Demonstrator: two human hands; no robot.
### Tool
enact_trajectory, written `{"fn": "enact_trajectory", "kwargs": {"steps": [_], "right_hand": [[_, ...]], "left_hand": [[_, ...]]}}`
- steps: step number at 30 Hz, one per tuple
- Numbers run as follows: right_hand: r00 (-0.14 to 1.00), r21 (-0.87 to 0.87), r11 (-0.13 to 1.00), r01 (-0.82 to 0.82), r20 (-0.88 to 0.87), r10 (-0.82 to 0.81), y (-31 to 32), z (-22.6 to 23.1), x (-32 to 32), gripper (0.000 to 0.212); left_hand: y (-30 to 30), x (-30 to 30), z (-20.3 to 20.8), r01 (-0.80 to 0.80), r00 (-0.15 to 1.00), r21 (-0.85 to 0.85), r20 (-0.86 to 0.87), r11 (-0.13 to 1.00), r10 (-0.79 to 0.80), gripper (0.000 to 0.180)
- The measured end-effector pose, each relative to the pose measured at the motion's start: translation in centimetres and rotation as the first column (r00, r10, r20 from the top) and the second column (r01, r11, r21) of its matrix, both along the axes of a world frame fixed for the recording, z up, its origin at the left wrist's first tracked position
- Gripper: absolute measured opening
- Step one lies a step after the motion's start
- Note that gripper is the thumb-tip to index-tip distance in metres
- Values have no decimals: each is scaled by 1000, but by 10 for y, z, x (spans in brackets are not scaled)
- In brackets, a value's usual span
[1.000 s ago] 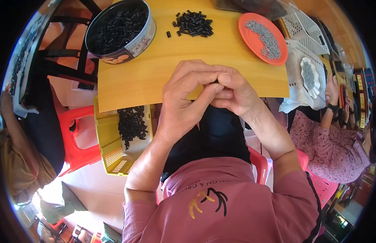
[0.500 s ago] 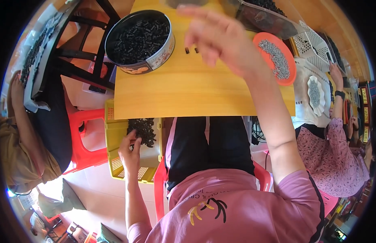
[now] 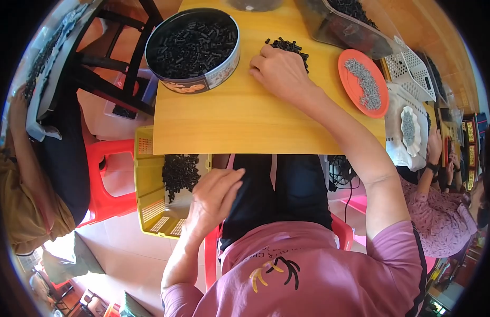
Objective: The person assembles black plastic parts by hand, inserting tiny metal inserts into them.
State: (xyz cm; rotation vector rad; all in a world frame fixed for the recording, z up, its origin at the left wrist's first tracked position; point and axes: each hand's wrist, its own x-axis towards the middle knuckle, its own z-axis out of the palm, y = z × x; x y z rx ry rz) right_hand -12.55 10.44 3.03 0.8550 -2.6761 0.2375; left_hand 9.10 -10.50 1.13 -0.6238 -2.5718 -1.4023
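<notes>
R hand (image 3: 282, 74) at pile, L hand (image 3: 212, 199) by crate (image 3: 150, 214)

R fingers bent at near edge of 1 pile of blk pcs (image 3: 293, 45) on 1 counter (image 3: 202, 124); can't tell if gripping any. L fingers bunched narrow, grip hidden; 1 yellow crate w/ more blk pcs (image 3: 180, 171) just left of them. Left of R fingers: 1 rd tin (image 3: 224, 77) of blk pcs. Right: 1 orange-red plate (image 3: 352, 91), grey pcs (image 3: 367, 87). Pcs too many to count.

The right arm (image 3: 361, 142) extends forward, right grip (image 3: 281, 71) palm-down; left arm (image 3: 182, 253) bends, left grip (image 3: 212, 199) loosely curved.
</notes>
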Motion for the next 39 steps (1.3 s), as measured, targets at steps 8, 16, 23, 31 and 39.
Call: {"fn": "enact_trajectory", "kwargs": {"steps": [8, 16, 23, 31, 39], "right_hand": [[999, -58, 998, -26, -48, 23, 5, -14, 12, 10], [752, -830, 467, 303, 510, 418, 34, -4, 69, 20], [615, -822, 275, 499, 560, 555, 58, -2, 98, 16], [702, -881, 166, 443, 456, 547, 77, -8, 112, 17], [838, -895, 345, 282, 405, 366, 92, -1, 121, 14]], "left_hand": [[35, -45, 17, 51, 999, 181, -18, 982, -48, 20], [60, -94, 14, -242, 942, 579, 333, 779, 45, 25], [88, -95, 12, -77, 994, 612, 107, 787, 14, 19], [114, -89, 14, -129, 977, 643, 214, 755, -15, 16], [134, -90, 11, -140, 958, 657, 280, 740, -68, 16]]}}
